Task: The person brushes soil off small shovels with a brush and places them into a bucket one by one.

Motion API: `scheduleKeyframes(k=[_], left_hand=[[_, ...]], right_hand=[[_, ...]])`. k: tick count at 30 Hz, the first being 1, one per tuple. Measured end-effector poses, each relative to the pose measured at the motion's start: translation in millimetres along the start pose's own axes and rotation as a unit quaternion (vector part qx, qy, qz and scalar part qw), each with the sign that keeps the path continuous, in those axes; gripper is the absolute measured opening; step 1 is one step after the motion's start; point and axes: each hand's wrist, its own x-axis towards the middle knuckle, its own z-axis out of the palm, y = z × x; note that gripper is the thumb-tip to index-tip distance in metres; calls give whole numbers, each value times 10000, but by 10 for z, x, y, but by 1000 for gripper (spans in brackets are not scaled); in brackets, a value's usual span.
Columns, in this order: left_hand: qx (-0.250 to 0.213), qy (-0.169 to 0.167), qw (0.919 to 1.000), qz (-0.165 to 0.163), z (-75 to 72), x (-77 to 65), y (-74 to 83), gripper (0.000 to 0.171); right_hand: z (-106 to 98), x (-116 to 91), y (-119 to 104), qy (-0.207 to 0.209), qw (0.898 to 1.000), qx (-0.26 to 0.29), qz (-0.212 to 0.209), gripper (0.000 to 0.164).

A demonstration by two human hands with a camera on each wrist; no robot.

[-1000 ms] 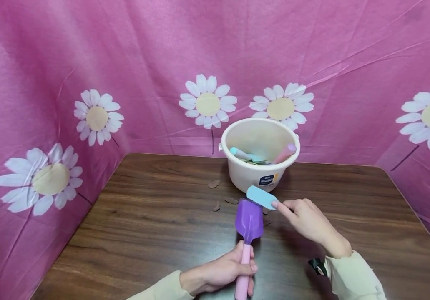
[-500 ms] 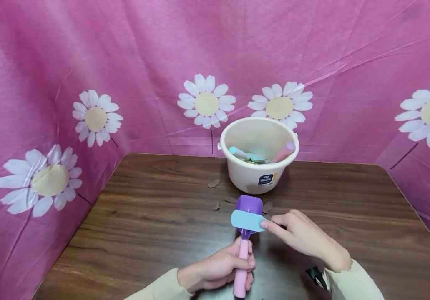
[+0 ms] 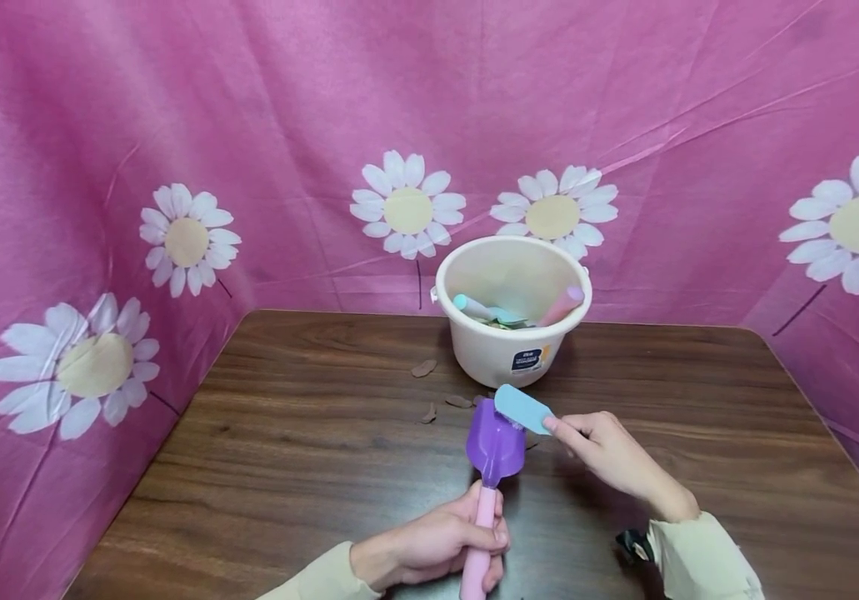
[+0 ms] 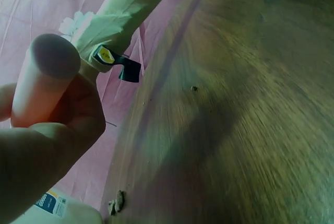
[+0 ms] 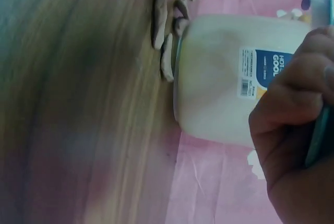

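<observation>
In the head view my left hand (image 3: 436, 537) grips the pink handle of a purple hand shovel (image 3: 491, 450), its blade pointing away over the table. The handle's round end (image 4: 55, 57) is close to the camera in the left wrist view. My right hand (image 3: 620, 458) pinches a light blue brush (image 3: 522, 408). Its head lies slantwise over the far right edge of the shovel blade, short bristles facing down. Whether the bristles touch the blade I cannot tell. Several thin brown pieces (image 3: 424, 368) lie around the blade's tip; some are partly hidden by the tools.
A cream bucket (image 3: 466, 342) stands at the back of the wooden table (image 3: 287, 433), just beyond the shovel. Inside are a turquoise-ended handle (image 3: 476, 307), a pink handle (image 3: 562, 307) and some greenish bits. A pink flowered cloth (image 3: 309, 100) hangs behind and at the sides.
The brush swept from the blade's far end toward its handle, then went back to the far right edge. My left hand still holds the shovel in nearly the same place.
</observation>
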Motion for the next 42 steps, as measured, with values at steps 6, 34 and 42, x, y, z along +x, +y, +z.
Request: scheduleKeyframes(k=[6,34,42], left_hand=[[43,-2,10000,12,-21,-6,-5,22],[3013,763,9440,1105,-184,-233,461,21],[5505,2938,7630,1687,-239,-307,790,13]], right_hand=[[-23,18,-3,384,9982,-412,216,46],[-144,-80,74,444,9841,-1652,483,49],[-218,-155,142,413,9829,-1690,600,48]])
